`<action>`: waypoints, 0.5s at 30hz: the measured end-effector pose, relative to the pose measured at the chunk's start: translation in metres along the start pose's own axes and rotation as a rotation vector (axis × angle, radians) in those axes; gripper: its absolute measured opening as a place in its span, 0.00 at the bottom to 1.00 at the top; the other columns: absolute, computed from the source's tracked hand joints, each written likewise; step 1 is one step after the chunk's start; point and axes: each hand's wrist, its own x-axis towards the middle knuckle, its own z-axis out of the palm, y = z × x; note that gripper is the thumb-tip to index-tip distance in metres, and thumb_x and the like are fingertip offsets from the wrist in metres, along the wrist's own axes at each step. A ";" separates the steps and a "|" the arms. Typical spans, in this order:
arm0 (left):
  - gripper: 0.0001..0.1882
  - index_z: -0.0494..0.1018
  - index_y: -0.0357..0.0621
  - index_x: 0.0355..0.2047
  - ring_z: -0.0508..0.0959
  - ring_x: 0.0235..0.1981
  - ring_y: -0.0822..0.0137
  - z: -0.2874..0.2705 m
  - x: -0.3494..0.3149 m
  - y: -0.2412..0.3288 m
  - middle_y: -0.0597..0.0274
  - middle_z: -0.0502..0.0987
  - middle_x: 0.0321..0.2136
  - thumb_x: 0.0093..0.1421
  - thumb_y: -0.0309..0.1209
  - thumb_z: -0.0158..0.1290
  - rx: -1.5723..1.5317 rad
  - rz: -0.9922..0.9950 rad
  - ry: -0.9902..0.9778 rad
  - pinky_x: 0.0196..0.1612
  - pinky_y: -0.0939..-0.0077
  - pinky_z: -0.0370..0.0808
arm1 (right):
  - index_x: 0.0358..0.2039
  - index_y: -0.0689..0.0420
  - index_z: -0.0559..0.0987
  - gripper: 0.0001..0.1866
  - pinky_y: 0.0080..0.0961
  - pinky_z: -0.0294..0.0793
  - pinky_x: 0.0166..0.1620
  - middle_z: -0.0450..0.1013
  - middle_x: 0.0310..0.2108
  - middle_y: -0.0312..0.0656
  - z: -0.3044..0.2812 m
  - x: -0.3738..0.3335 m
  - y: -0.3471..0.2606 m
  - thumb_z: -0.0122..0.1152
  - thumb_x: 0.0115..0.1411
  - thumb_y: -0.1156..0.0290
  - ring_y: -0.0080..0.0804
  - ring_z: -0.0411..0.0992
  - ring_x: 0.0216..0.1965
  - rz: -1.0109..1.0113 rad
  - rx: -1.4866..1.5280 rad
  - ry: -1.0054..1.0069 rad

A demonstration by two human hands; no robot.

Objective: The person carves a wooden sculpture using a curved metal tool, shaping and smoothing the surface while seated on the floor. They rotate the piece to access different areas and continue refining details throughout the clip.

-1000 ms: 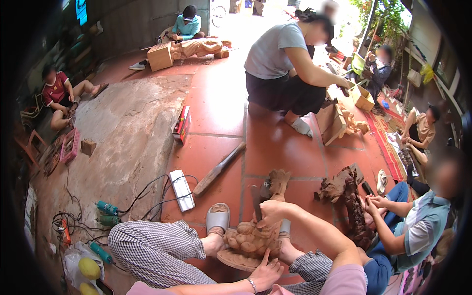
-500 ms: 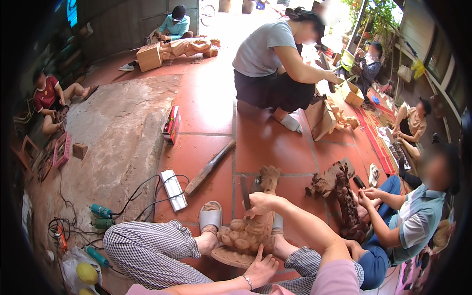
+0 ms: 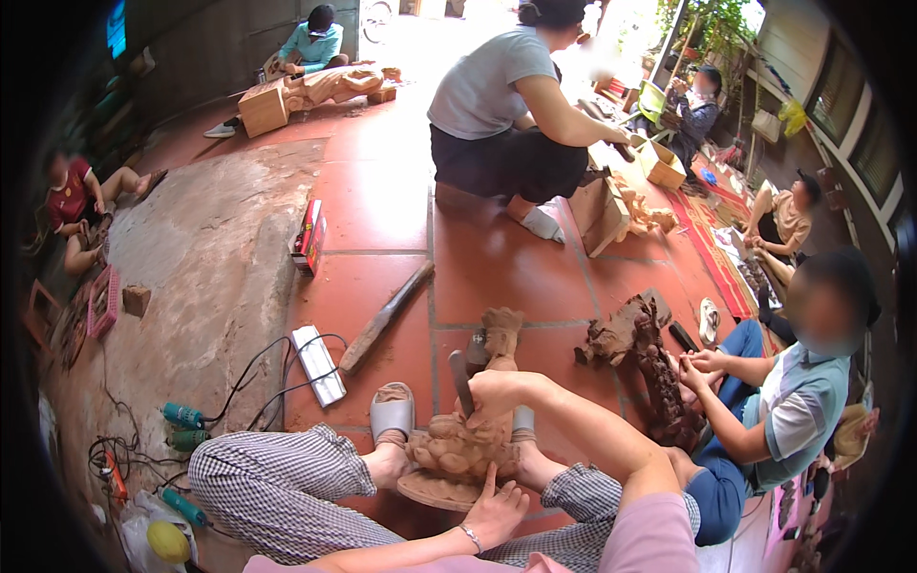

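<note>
A brown wood carving [image 3: 449,447] with a rounded, knobbly body and an oval base stands between my feet, its tall carved column [image 3: 501,339] rising on the far side. My right hand [image 3: 495,393] is closed around a dark, flat, narrow tool [image 3: 460,377], whose upper part sticks up above the fist. The tool's lower end is hidden behind the hand, so its exact kind does not show. Lower down, my left hand [image 3: 497,511] wears a bracelet and has its fingers stretched out. Its index fingertip touches the near side of the carving.
A long wooden stick [image 3: 387,320] and a white power strip [image 3: 317,366] lie ahead on the red tiles. Green power tools [image 3: 183,414] with tangled cords are at left. A dark carving [image 3: 659,382] and a seated co-worker [image 3: 793,392] are close at right; another person [image 3: 516,124] crouches ahead.
My right hand has moved slightly down and left over the carving, and the tool now leans differently. My left hand stays against the carving. The whole view has shifted a little.
</note>
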 end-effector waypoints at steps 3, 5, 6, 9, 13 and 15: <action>0.18 0.76 0.40 0.45 0.79 0.52 0.58 0.003 0.002 0.002 0.57 0.78 0.38 0.58 0.37 0.55 -0.006 0.001 0.004 0.66 0.17 0.49 | 0.31 0.59 0.84 0.14 0.40 0.76 0.37 0.81 0.29 0.47 0.002 0.008 0.002 0.76 0.51 0.62 0.47 0.79 0.34 -0.010 -0.165 -0.044; 0.18 0.76 0.40 0.45 0.78 0.53 0.59 0.004 0.004 0.003 0.58 0.78 0.38 0.58 0.38 0.56 -0.015 0.005 0.017 0.66 0.17 0.49 | 0.32 0.60 0.84 0.15 0.41 0.77 0.40 0.81 0.30 0.49 -0.002 0.011 0.008 0.76 0.49 0.63 0.48 0.80 0.36 0.057 -0.075 -0.035; 0.17 0.77 0.40 0.45 0.78 0.52 0.59 0.002 0.004 0.002 0.58 0.78 0.38 0.58 0.37 0.56 -0.011 0.000 0.006 0.66 0.17 0.49 | 0.32 0.61 0.83 0.16 0.41 0.78 0.41 0.81 0.31 0.50 -0.003 0.013 0.009 0.77 0.47 0.64 0.48 0.81 0.37 0.078 -0.029 -0.031; 0.17 0.77 0.40 0.44 0.78 0.52 0.59 -0.002 0.004 0.002 0.58 0.78 0.39 0.58 0.37 0.56 -0.007 -0.011 -0.011 0.66 0.17 0.48 | 0.32 0.61 0.84 0.17 0.40 0.79 0.41 0.81 0.31 0.50 0.006 0.007 0.014 0.77 0.48 0.62 0.49 0.80 0.37 -0.062 0.047 0.004; 0.18 0.77 0.40 0.46 0.78 0.53 0.59 -0.004 0.003 0.002 0.58 0.78 0.39 0.58 0.38 0.56 0.000 -0.029 -0.030 0.66 0.17 0.47 | 0.33 0.60 0.84 0.17 0.40 0.79 0.41 0.81 0.32 0.49 0.002 0.006 -0.005 0.77 0.48 0.62 0.47 0.80 0.38 -0.010 -0.133 -0.044; 0.19 0.77 0.40 0.46 0.77 0.53 0.59 -0.005 0.005 0.003 0.58 0.78 0.40 0.58 0.39 0.57 0.006 -0.030 -0.043 0.66 0.17 0.47 | 0.33 0.60 0.84 0.16 0.40 0.79 0.41 0.81 0.31 0.49 0.002 0.018 0.008 0.77 0.49 0.63 0.47 0.81 0.38 0.008 -0.086 -0.035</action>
